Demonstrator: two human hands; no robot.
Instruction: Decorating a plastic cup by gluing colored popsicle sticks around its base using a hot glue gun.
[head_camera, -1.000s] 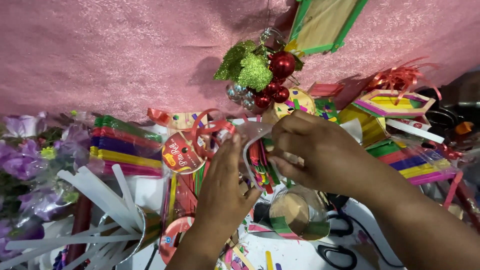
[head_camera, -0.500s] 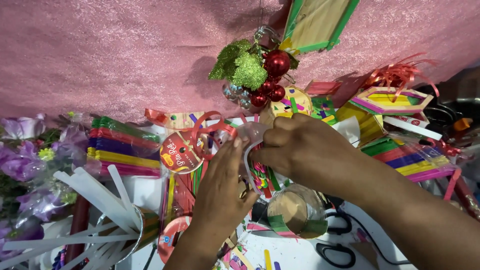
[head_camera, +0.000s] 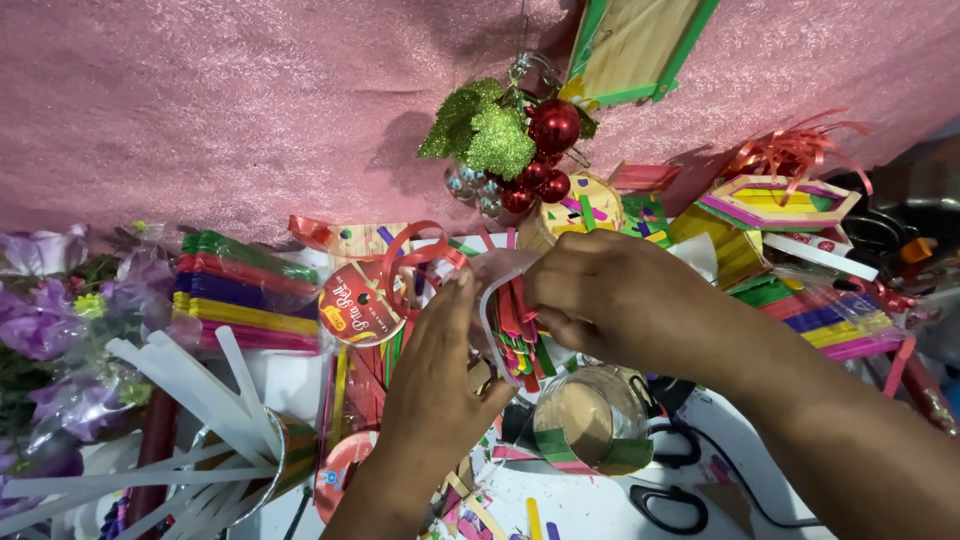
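Note:
My left hand (head_camera: 440, 375) and my right hand (head_camera: 610, 295) meet over a clear plastic packet of coloured craft sticks (head_camera: 515, 335). Both grip the packet: the left holds its near side, and the right closes over its top opening with the fingers curled. A red curling ribbon (head_camera: 415, 255) loops just left of the packet. Below the hands stands a clear jar (head_camera: 590, 420) with green and pink bands.
A bundle of coloured sticks (head_camera: 250, 295) and a round red label (head_camera: 350, 305) lie left. White glue sticks (head_camera: 190, 400) fan out of a cup. Purple flowers (head_camera: 50, 320) sit far left. Red baubles with glitter leaves (head_camera: 515, 140) hang above. Black scissors (head_camera: 675, 505) lie below right.
My right hand has slid slightly left and down over the packet's top. The left hand has stayed on the packet's side. The view has shifted a little.

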